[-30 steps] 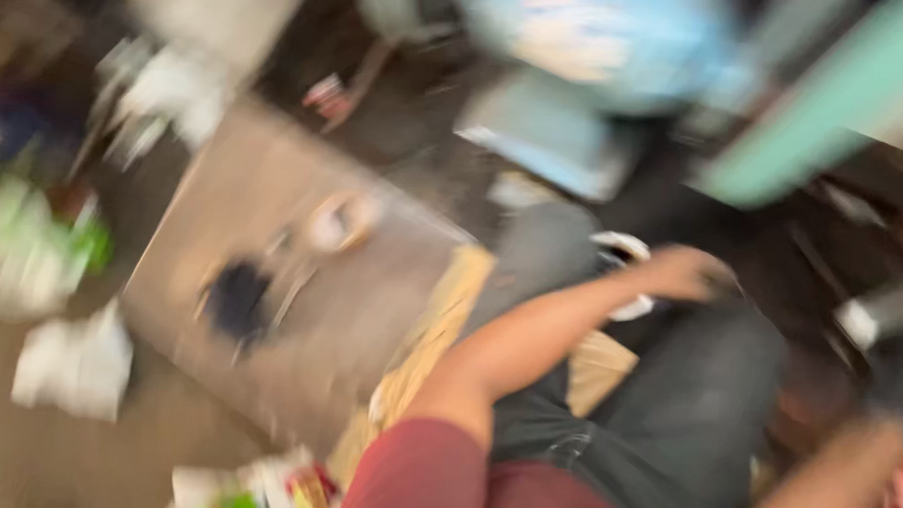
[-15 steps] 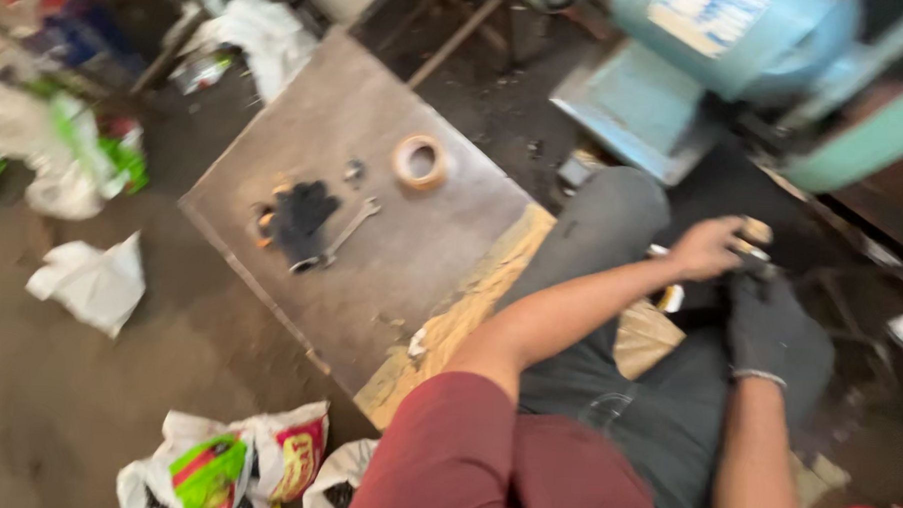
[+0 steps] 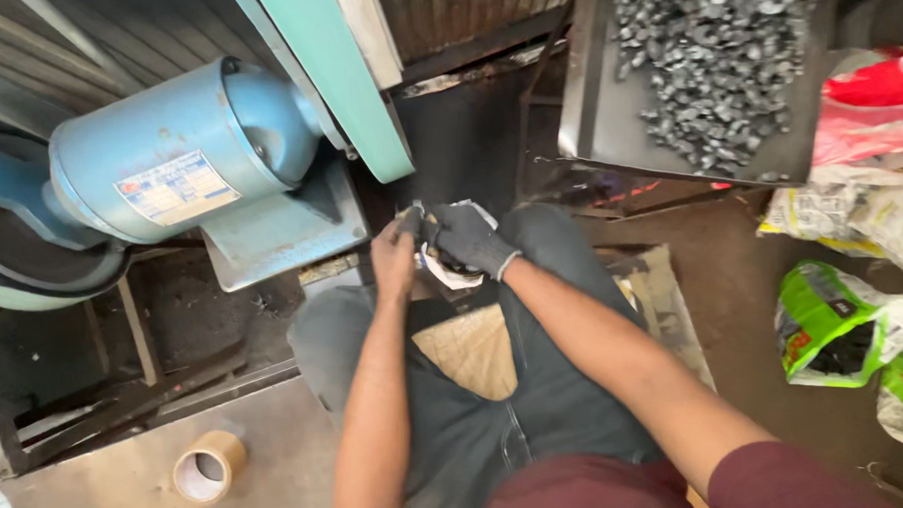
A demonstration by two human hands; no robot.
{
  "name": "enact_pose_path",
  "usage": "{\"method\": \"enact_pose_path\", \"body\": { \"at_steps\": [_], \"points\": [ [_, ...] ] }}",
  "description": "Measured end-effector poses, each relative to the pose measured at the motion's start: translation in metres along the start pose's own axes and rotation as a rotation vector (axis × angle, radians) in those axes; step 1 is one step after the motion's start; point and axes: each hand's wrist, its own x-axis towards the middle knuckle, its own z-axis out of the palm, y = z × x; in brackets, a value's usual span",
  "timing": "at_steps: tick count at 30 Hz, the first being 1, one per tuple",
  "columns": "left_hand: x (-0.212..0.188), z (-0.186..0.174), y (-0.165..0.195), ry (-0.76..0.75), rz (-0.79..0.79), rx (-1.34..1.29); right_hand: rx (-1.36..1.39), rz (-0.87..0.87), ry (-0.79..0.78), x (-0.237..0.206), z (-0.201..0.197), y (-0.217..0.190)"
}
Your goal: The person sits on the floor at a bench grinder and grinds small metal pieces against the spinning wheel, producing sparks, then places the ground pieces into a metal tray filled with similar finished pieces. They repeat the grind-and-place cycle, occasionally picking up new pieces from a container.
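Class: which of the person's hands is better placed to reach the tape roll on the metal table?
Probably the left hand: it is bare and on the same side as the tape roll. The gloved right hand would have to cross the body.

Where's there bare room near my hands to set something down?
Free: the grey metal table left of the tape roll, and the floor between the right knee and the green bag. Crowded: the tray heaped with metal bits.

Blue motor crowds left; right seemingly open.
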Motion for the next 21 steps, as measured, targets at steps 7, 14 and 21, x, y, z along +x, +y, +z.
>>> {"method": "enact_pose_path", "body": {
  "at_steps": [7,14,21],
  "points": [
    [0.026,0.015,-0.025,-0.225,-0.112,-0.880,0.275,0.129,-0.026,0.063,-0.003,0.034],
    [0.013,0.002,-0.010,-0.086,0.033,-0.458,-0.011,-0.225,-0.043,0.035,-0.005,0.011],
    [-0.017,-0.010,0.009,-0.103,0.002,-0.042,0.539,-0.139,-0.054,-0.011,-0.029,0.014]
  ]
}}
